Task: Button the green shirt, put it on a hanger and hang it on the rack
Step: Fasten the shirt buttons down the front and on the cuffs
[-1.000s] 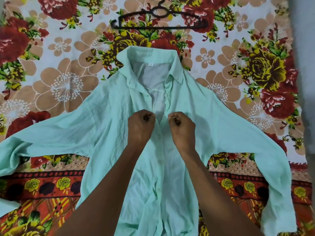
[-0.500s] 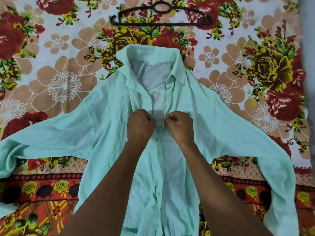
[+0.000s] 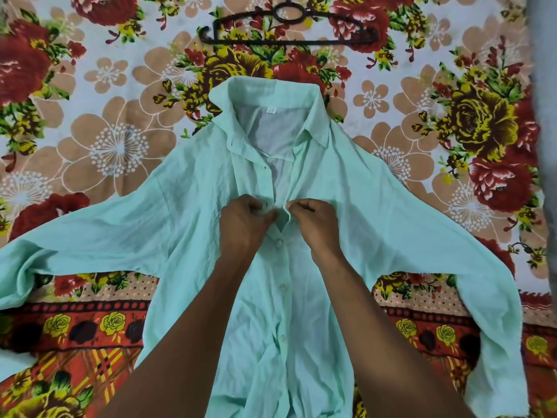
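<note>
Mint-green thin cotton button-up shirt (image 3: 376,212) lies flat, sleeves spread, on floral bedsheet (image 3: 99,122), left hand (image 3: 244,227) and right hand (image 3: 316,224) each pinching a placket edge mid-chest, buttons below closed, black plastic hanger (image 3: 289,28) beyond the collar.

Bed sheet (image 3: 99,122): spread flat across nearly the whole view, printed with big flowers on a white ground.
Flowers: tan blossoms with white dotted centres, red roses, dark yellow-edged roses with green leaves.
Border band (image 3: 90,324): runs across the lower part of the sheet, dark red with small yellow roses; orange and yellow checks below it.
Grey surface (image 3: 545,86): plain strip along the right edge, blurred.
</note>
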